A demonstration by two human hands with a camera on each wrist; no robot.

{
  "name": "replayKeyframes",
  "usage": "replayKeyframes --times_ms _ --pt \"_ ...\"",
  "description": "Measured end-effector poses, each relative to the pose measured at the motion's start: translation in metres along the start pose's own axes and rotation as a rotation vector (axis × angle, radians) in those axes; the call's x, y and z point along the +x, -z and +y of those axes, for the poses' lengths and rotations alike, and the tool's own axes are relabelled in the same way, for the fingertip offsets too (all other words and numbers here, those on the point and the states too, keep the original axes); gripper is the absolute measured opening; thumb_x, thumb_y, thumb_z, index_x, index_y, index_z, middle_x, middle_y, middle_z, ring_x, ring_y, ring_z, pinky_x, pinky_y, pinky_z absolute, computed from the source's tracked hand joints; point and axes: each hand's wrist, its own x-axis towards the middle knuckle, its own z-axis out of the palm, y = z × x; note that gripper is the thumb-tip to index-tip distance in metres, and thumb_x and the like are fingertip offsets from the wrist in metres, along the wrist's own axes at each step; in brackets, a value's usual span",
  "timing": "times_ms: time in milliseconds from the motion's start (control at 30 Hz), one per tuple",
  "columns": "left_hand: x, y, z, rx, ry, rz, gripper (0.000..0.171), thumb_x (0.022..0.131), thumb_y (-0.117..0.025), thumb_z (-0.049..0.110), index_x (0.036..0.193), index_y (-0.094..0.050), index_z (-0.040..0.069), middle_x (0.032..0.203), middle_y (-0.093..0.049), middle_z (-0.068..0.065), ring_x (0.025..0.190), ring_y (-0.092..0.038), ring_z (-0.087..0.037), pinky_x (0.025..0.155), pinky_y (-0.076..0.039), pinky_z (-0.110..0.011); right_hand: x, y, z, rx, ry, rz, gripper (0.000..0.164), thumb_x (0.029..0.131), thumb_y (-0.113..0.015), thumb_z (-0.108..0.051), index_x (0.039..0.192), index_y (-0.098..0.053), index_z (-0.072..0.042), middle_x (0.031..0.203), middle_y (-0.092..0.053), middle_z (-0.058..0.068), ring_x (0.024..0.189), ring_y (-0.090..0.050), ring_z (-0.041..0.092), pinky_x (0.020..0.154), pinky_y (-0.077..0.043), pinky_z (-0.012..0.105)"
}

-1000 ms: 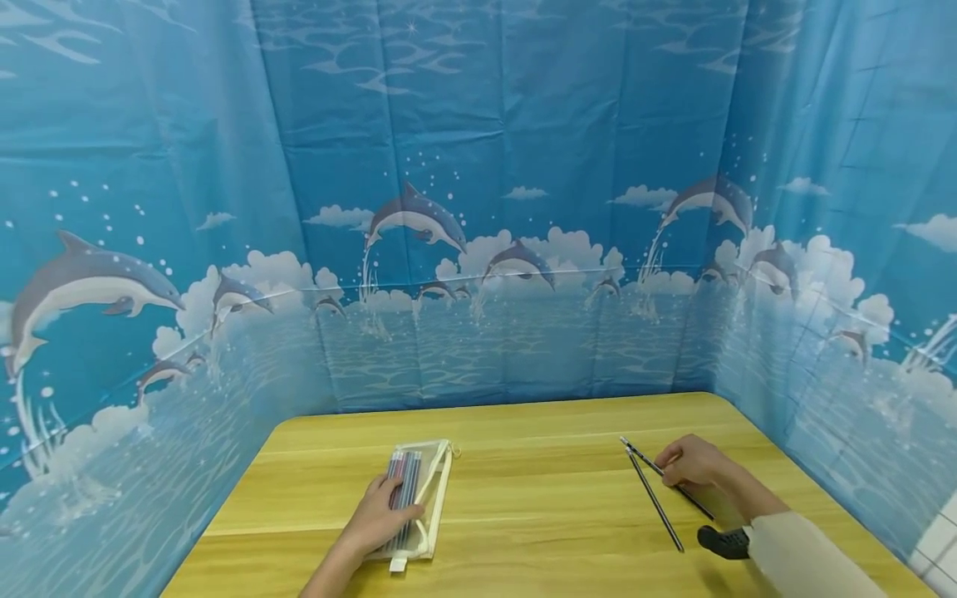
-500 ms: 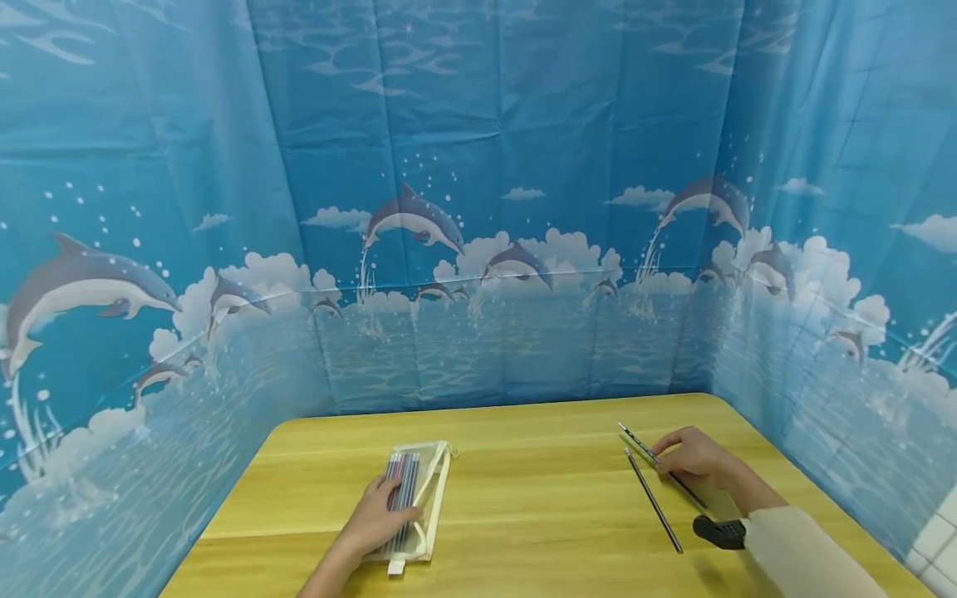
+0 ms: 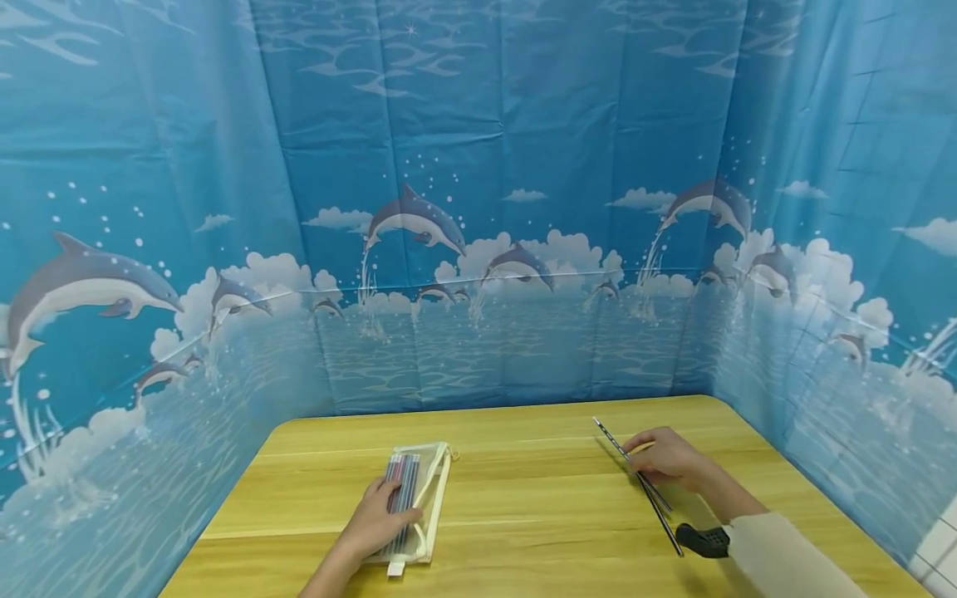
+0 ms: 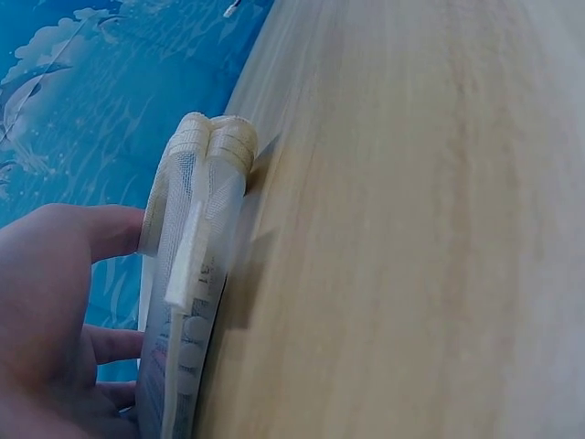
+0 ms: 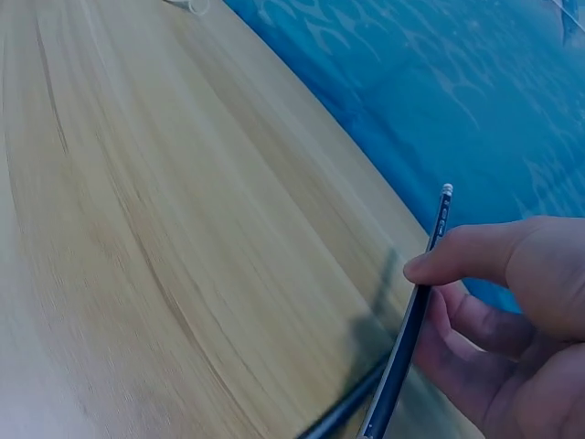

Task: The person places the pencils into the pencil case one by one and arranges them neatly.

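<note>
A pale mesh pencil case (image 3: 436, 498) with a zipper lies on the table, several pencils (image 3: 407, 477) visible inside through the mesh. My left hand (image 3: 376, 517) rests across it; in the left wrist view the thumb (image 4: 117, 229) and fingers touch its upper side. Between thumb and fingers, my right hand (image 3: 665, 457) pinches a dark pencil (image 5: 402, 352) with a white eraser end, held slanted just over the table. A second dark pencil (image 3: 668, 527) lies under it, partly covered by the held pencil and the hand.
The yellow wood-grain table (image 3: 523, 498) has rounded far corners. A blue dolphin-print curtain (image 3: 478, 349) hangs behind it and along both sides. A black strap-like piece (image 3: 703, 541) sits at the right sleeve cuff.
My right hand has lifted the pencil slightly and carried it left, so it now crosses above the other pencil. The left hand and the pencil case have stayed in place.
</note>
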Motion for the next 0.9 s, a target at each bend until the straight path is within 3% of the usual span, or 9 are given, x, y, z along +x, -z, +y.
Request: replayKeyframes --times_ms 200,367,567,900 --pt "0.0 -0.003 -0.002 -0.003 0.008 -0.006 0.081 0.088 -0.08 0.04 0.146 -0.049 -0.007 0.155 -0.031 -0.036 0.136 -0.036 -0.059 0.103 -0.039 -0.07 0.004 -0.014 -0.005 0.02 0.013 -0.035 0.036 0.093 -0.071 -0.002 0.126 -0.065 0.011 0.096 -0.068 0.014 0.067 -0.058 0.017 0.062 -0.055 0.035" --pt "0.0 -0.002 -0.002 -0.004 0.0 -0.001 0.081 0.088 -0.08 0.04 0.146 -0.049 -0.007 0.154 -0.031 -0.036 0.136 -0.038 -0.058 0.103 -0.04 -0.069 0.005 -0.028 -0.009 0.067 0.015 -0.091 0.037 0.095 -0.07 -0.003 0.128 -0.062 0.012 0.088 -0.068 0.013 0.061 -0.054 0.016 0.061 -0.052 0.035" --pt "0.001 -0.002 -0.001 0.002 0.004 0.002 0.081 0.088 -0.08 0.04 0.146 -0.05 -0.007 0.154 -0.031 -0.036 0.135 -0.039 -0.058 0.103 -0.04 -0.069 0.007 -0.046 -0.016 0.121 -0.004 -0.102 0.039 0.092 -0.072 -0.001 0.127 -0.062 0.011 0.083 -0.066 0.012 0.057 -0.054 0.014 0.058 -0.054 0.032" --pt "0.003 -0.002 -0.001 -0.002 0.001 0.005 0.082 0.088 -0.08 0.04 0.147 -0.049 -0.007 0.155 -0.03 -0.037 0.135 -0.037 -0.059 0.103 -0.04 -0.07 0.012 -0.074 -0.027 0.142 0.01 -0.135 0.037 0.091 -0.073 -0.001 0.125 -0.064 0.01 0.092 -0.066 0.013 0.063 -0.058 0.015 0.061 -0.057 0.033"
